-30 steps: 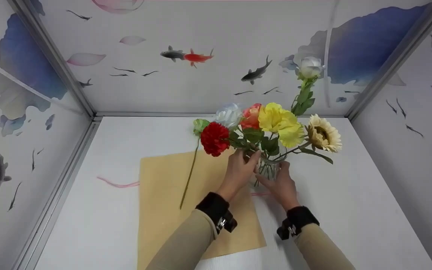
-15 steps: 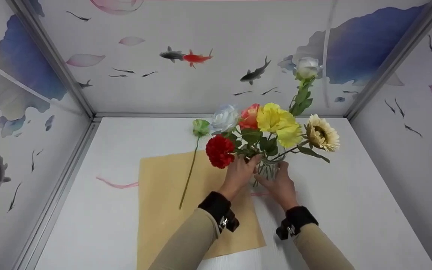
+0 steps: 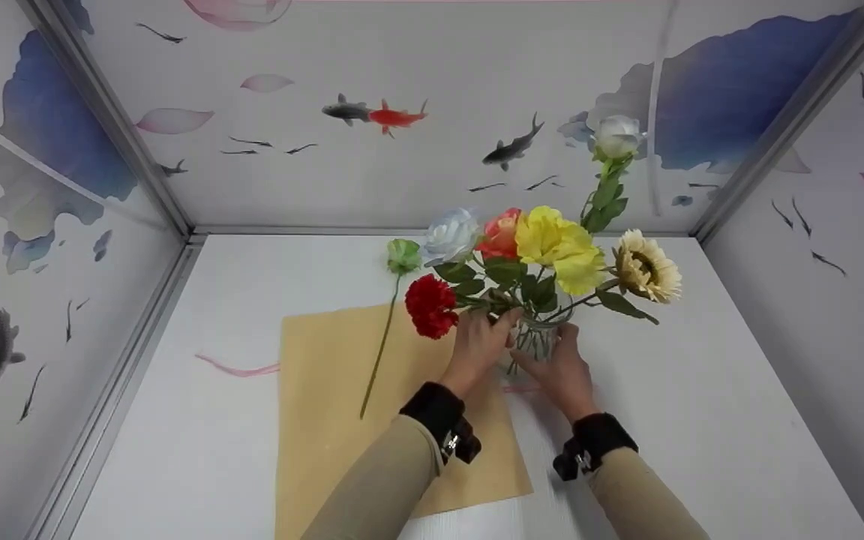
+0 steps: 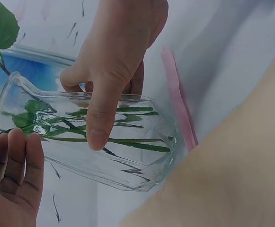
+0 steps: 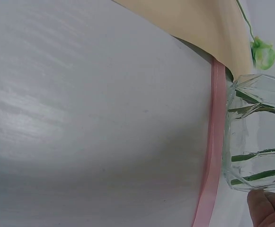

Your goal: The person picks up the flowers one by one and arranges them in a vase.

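Note:
A clear glass vase (image 3: 535, 341) stands upright right of centre in the head view, with several green stems inside. My right hand (image 3: 563, 371) grips its body from the right, the thumb (image 4: 100, 118) across the glass in the left wrist view. My left hand (image 3: 475, 346) is at the vase mouth, fingers (image 4: 17, 156) curled right by the rim, pinching the stem of a red carnation (image 3: 430, 306) that leans out left. Pale blue (image 3: 452, 235), coral (image 3: 500, 233) and yellow flowers (image 3: 559, 247), a cream sunflower (image 3: 647, 266) and a tall white flower (image 3: 617, 137) rise above.
Brown wrapping paper (image 3: 342, 450) lies left of the vase. A single green flower (image 3: 403, 256) with a long stem lies over it. Pink ribbon (image 3: 237, 369) shows left of the paper, and more ribbon (image 5: 214, 142) lies by the vase base. Printed walls enclose the white table.
The red carnation dipped lower and shifted right, then swung back left as my left hand lowered slightly at the rim. My right hand and the vase stay in place.

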Demonstrator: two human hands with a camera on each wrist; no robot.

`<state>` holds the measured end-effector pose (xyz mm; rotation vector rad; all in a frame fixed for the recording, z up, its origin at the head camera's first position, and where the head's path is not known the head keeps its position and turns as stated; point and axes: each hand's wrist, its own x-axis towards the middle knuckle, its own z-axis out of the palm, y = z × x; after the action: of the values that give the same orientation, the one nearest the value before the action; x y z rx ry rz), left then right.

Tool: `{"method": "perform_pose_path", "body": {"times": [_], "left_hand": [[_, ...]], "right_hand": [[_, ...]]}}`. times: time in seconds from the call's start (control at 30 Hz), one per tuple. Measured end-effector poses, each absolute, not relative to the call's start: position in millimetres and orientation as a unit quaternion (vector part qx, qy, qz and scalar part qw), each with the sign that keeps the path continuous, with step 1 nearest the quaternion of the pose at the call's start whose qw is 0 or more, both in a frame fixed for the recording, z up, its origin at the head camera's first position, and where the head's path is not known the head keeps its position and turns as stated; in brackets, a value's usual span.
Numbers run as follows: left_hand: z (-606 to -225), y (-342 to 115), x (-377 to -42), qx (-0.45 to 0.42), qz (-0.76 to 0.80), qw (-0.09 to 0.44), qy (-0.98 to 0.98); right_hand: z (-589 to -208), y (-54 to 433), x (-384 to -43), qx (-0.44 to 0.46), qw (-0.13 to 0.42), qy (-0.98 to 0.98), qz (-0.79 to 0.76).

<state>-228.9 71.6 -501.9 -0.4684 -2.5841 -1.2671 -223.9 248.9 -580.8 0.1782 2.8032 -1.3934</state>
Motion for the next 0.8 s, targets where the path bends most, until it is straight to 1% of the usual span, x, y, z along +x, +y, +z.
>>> {"method": "perform_pose_path", "body": {"times": [0.03,0.07,0.13,0.23,0.27,0.33,0.37,0.47,0.6,0.7,0.8], "left_hand": [[-502,72,-230,-0.155,-0.448,0.113,-0.873],[-502,72,-230,-0.137,-0.492,0.101,-0.854],[-503,72,-230,-0.147,-0.490,0.115,-0.851],[-505,73,-231,-0.142,-0.526,0.107,-0.832],[-505,72,-231,-0.130,-0.558,0.089,-0.815],[-506,72,-230,-0.125,-0.580,0.072,-0.802],[-506,72,-231,-0.099,-0.618,0.052,-0.778],[-507,72,-230,-0.088,-0.635,0.034,-0.766],[-513,69,-229,-0.092,-0.657,0.037,-0.747],[-522,65,-229,-0.114,-0.691,0.047,-0.712],[-531,60,-228,-0.126,-0.714,0.042,-0.687]], "right_hand": [[-581,249,-224,0.056,0.003,0.894,-0.444],[-582,249,-224,0.056,0.003,0.895,-0.443],[-582,249,-224,0.056,0.001,0.895,-0.442],[-582,248,-224,0.057,-0.002,0.894,-0.444],[-581,248,-224,0.058,-0.003,0.894,-0.444],[-581,248,-224,0.060,-0.002,0.893,-0.445],[-581,247,-224,0.060,0.000,0.893,-0.445],[-581,247,-224,0.064,0.004,0.893,-0.445],[-580,247,-224,0.066,0.009,0.895,-0.442],[-580,248,-224,0.066,0.009,0.897,-0.436],[-580,249,-224,0.065,0.007,0.901,-0.429]]}}
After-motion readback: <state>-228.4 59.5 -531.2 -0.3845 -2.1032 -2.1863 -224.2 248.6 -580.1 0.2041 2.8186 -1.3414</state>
